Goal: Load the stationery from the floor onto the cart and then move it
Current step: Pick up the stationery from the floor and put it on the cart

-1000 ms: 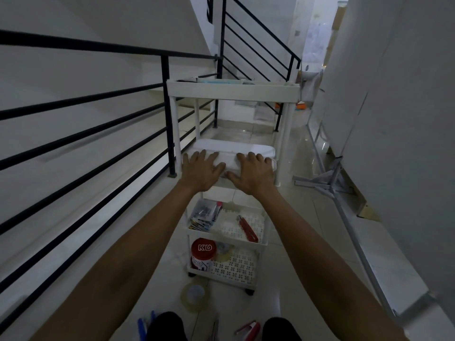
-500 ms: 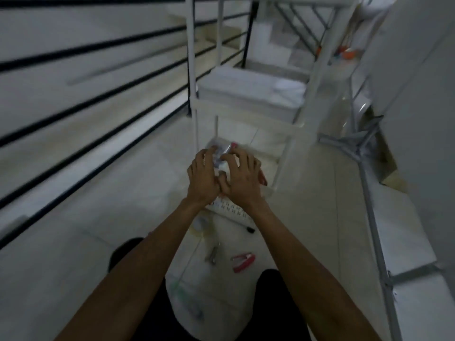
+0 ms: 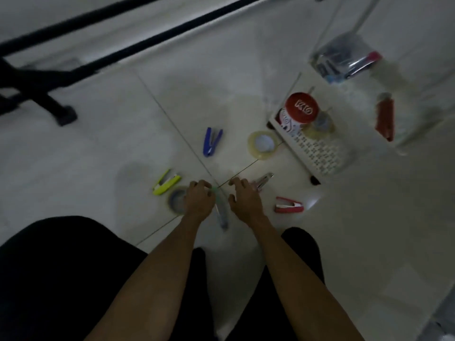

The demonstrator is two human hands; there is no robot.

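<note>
Stationery lies scattered on the white tiled floor: a blue stapler (image 3: 211, 141), a yellow-green stapler (image 3: 166, 184), a red stapler (image 3: 289, 205), a clear tape roll (image 3: 263, 144), a darker tape roll (image 3: 176, 200) and a metal punch (image 3: 263, 180). A blurred green-and-grey cutter (image 3: 221, 214) lies between my hands. My left hand (image 3: 199, 201) curls its fingertips at the cutter's green end. My right hand (image 3: 246, 201) hovers beside it with fingers apart, partly over the metal punch. The white cart's bottom shelf (image 3: 320, 156) is at the upper right.
On the cart sit a red-lidded jar (image 3: 300, 110), a tape roll (image 3: 320, 126), a red cutter (image 3: 385, 119) and a clear bag of pens (image 3: 344, 57). A black railing foot (image 3: 61, 114) stands at the left. My dark-clothed knees fill the bottom of the view.
My hands left the cart's shelves and dropped to the floor in front of my knees. The view tilted down from the cart to the scattered stationery.
</note>
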